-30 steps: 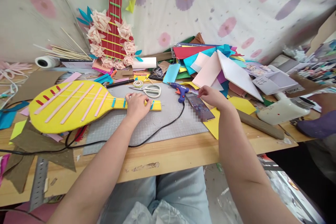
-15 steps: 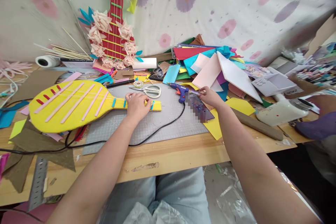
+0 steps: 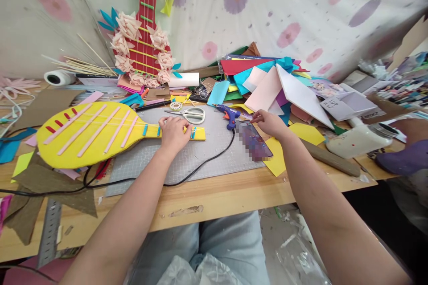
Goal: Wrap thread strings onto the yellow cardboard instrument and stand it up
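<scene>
My left hand [image 3: 175, 132] curls over the neck of a yellow paper-covered craft guitar [image 3: 88, 136], which lies flat with pink strips, blue frets and thin white strings. Part of the neck is hidden under that hand. With bent fingers, my right hand [image 3: 267, 124] grips the far right edge of a phone [image 3: 253, 140]; its screen is partly blurred out. Left of the phone a blue glue gun [image 3: 230, 117] rests on a grey cutting mat [image 3: 200, 162]. Scissors [image 3: 194, 116] with pale handles lie just beyond the guitar's neck.
A red craft guitar [image 3: 145, 49] with paper flowers leans against the curtain. Coloured sheets [image 3: 264, 89] are heaped at the back right. The glue gun's black cord [image 3: 200, 169] crosses the mat. A white jar [image 3: 359, 140] lies on its side at the right, near another person's arm [image 3: 409, 131].
The phone has shifted slightly toward me and turned a little, with my right hand at its edge. My left hand stays on the guitar's neck.
</scene>
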Available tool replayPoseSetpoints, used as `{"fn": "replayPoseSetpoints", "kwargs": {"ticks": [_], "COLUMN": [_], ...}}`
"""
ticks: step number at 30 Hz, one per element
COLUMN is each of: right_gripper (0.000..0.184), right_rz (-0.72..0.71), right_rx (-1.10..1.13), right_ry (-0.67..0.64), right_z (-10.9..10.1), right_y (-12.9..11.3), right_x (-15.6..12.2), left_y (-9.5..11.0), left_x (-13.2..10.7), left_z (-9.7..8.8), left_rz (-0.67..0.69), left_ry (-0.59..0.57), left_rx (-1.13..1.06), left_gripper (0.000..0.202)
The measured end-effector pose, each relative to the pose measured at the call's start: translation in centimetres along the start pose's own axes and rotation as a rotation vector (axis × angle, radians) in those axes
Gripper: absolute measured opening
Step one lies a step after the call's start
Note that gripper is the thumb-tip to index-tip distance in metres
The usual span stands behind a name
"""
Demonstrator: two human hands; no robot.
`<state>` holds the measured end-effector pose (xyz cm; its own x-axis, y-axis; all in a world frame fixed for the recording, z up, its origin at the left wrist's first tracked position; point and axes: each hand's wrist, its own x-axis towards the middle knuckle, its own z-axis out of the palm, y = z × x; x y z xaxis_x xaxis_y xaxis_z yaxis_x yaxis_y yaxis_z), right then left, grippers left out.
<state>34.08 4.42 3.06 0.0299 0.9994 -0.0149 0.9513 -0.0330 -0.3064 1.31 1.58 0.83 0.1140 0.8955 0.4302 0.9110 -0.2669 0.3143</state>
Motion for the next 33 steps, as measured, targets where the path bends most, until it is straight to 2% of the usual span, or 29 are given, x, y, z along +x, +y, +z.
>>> {"fn": "replayPoseSetpoints", "kwargs": {"ticks": [6, 12, 16, 20, 23, 27, 30, 33], "right_gripper": [0.038, 0.033, 0.019, 0.009, 0.017, 0.037, 0.044, 0.057], "right_rz": [0.008, -0.013, -0.037, 0.058, 0.073, 0.070, -0.006, -0.130], "right_rx": [-0.032, 0.035, 0.099, 0.292, 0.326, 0.157, -0.013, -0.119], "right_ry": [-0.043, 0.025, 0.078, -0.031, -0.111, -0.166, -0.189, -0.193], "right_z": [-0.1, -0.6, -0.5, -0.3, -0.6, -1.8, -2.2, -1.8], "right_y": [-0.1, -0.2, 0.0, 0.8, 0.9, -0.1, -0.6, -0.3], "right_x": [0.0, -0.4, -0.7, -0.8, -1.3, -2.3, -2.8, -2.9], "left_y": [0.1, 0.1, 0.0, -0.1, -0.1, -0.2, -0.2, -0.2], "left_x": [0.0, 0.1, 0.1, 0.1, 0.1, 0.1, 0.1, 0.1], "left_z": [-0.1, -0.3, -0.3, -0.2, -0.2, -0.2, -0.3, -0.4], "left_rz": [-0.003, -0.017, -0.023, -0.028, -0.031, -0.029, -0.030, -0.029], "left_ry": [0.000, 0.005, 0.021, 0.028, 0.030, 0.035, 0.037, 0.033], "left_rx": [-0.005, -0.004, -0.013, -0.022, -0.026, -0.021, -0.013, -0.012], "left_gripper": [0.024, 0.023, 0.023, 0.023, 0.023, 0.023, 0.023, 0.023]}}
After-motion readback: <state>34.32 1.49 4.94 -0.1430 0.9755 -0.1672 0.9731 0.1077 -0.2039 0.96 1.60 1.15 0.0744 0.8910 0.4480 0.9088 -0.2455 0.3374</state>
